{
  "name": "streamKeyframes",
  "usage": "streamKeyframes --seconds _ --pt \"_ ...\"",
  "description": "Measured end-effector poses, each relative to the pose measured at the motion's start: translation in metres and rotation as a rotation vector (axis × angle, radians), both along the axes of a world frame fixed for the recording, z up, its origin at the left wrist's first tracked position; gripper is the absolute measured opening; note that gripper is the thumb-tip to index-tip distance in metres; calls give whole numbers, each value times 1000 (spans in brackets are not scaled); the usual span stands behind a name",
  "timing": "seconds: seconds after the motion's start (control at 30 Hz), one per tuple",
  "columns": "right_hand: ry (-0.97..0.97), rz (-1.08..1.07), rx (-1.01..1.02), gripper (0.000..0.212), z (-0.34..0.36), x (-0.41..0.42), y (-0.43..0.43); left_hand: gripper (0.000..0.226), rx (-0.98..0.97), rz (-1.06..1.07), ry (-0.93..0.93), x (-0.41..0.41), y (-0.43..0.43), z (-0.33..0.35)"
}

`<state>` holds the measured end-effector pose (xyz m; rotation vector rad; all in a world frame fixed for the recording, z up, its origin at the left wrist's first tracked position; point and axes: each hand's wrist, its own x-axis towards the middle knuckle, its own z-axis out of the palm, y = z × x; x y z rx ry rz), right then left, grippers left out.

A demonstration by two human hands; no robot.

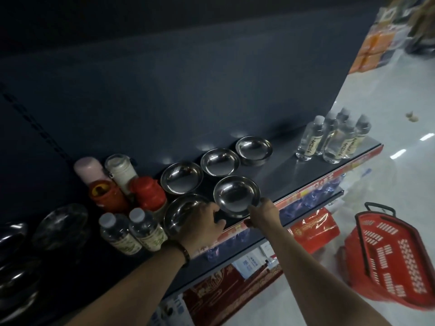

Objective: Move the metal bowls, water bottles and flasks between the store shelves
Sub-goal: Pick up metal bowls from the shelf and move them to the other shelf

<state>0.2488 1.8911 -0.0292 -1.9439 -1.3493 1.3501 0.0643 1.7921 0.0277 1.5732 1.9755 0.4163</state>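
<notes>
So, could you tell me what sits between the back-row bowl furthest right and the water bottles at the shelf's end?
Nothing: the head view shows bare shelf between that bowl and the water bottles.

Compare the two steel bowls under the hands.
The left round steel bowl sits beside the two clear water bottles; the right round steel bowl is apart, further right. The left hand covers part of the left bowl's rim; the right hand grips only the right bowl's edge, leaving its inside in full view. Both are shiny, mouth up, near the front of the dark shelf.
</notes>
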Motion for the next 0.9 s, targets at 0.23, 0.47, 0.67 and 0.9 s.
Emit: streamKeyframes --seconds 0.23,0.47,0.67,0.9 --pt "152 -147 59 49 16 4 -22 50 -2 109 -171 -4 1 1" --pt "239 -97 251 51 69 -2 -81 51 180 256 -390 -16 -16 9" --pt "208 -53 407 28 110 -37 -129 27 354 312 -535 -62 -66 39" --pt "160 128 586 30 158 -129 -188 25 530 479 -551 -149 -154 95"
